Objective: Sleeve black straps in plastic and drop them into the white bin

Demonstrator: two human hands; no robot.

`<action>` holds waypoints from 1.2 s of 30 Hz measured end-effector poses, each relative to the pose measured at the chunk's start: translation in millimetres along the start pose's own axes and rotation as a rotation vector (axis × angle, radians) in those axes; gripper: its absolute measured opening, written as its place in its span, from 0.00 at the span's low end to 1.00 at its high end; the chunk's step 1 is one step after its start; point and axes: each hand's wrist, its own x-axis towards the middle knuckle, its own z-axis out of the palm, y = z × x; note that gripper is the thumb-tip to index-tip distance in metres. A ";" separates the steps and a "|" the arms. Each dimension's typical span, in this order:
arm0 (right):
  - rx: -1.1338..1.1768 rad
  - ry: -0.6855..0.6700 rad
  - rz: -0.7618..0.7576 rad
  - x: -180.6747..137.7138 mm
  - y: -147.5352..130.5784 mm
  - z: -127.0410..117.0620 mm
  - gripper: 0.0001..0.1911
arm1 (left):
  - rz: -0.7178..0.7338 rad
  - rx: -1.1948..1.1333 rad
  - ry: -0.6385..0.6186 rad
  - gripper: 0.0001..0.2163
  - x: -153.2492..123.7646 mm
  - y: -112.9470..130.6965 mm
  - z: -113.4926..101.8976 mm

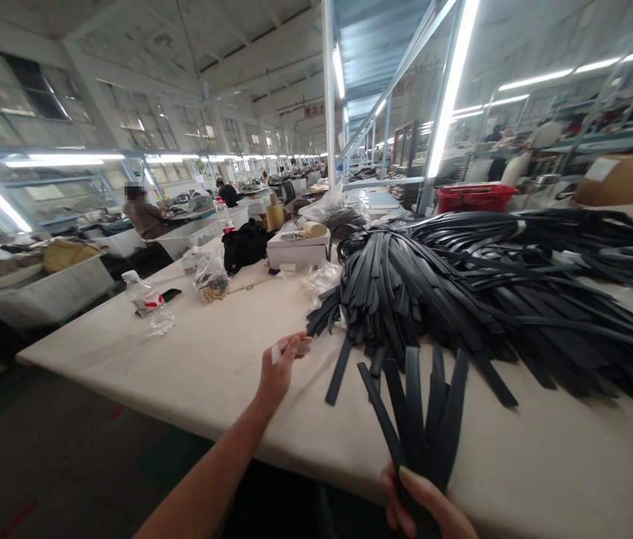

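Observation:
My right hand (425, 505) is at the bottom edge, fingers wrapped round the lower ends of several black straps (422, 412) that fan upward over the table. My left hand (281, 367) reaches out over the pale table (209, 367), fingers pinched on a small clear strip of film or tape. A large heap of black straps (490, 292) covers the table to the right of both hands, and one loose strap (340, 372) lies just right of my left hand.
A plastic water bottle (150, 302) and a dark phone (170, 295) lie at the left of the table. Farther back are a clear bag of small parts (212, 277), a black bag (244, 245), a white box (297, 248) and a red basket (476, 197). A person (144, 213) sits at the left bench.

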 end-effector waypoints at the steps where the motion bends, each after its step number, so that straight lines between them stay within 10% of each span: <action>1: -0.003 -0.005 0.008 0.9 -1.3 1.7 0.27 | -0.005 -0.035 0.005 0.23 -13.8 5.5 -2.3; 9: -0.003 -0.159 0.147 -4.4 -12.1 52.5 0.30 | -0.131 -0.331 -0.005 0.17 -130.3 16.6 -15.6; 15: -0.229 0.004 0.063 -1.0 -11.8 81.2 0.21 | -0.320 -0.516 -0.039 0.18 -179.7 5.8 -25.3; 23: -0.454 0.057 -0.057 -2.4 -10.5 77.4 0.20 | -0.531 -0.337 -0.428 0.22 -171.8 13.6 -73.7; 36: -0.566 0.012 -0.133 -6.2 -3.9 73.1 0.19 | -0.388 0.261 -0.851 0.09 -149.1 35.6 -67.5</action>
